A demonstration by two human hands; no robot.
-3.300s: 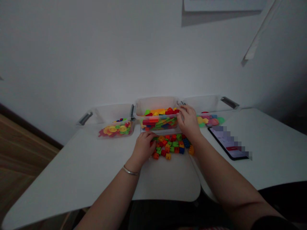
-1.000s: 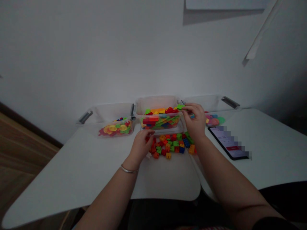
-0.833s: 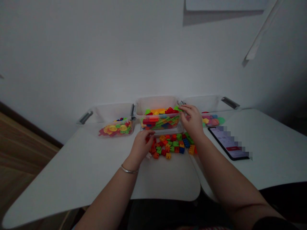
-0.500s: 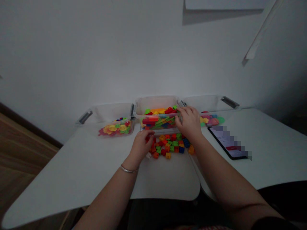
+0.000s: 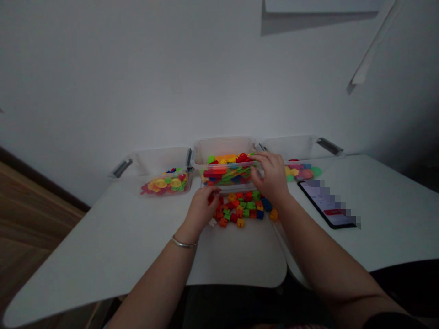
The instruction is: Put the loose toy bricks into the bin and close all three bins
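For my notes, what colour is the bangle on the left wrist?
The bangle looks silver, head view.

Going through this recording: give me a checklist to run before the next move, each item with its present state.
1. Left hand gripping a brick: cannot tell, its palm side is hidden.
2. Right hand gripping a brick: cannot tell.
3. Middle clear plastic tub upright and holding bricks: ok.
4. Loose plastic bricks away from the edge of the white table: ok.
5. Phone apart from both hands: ok.
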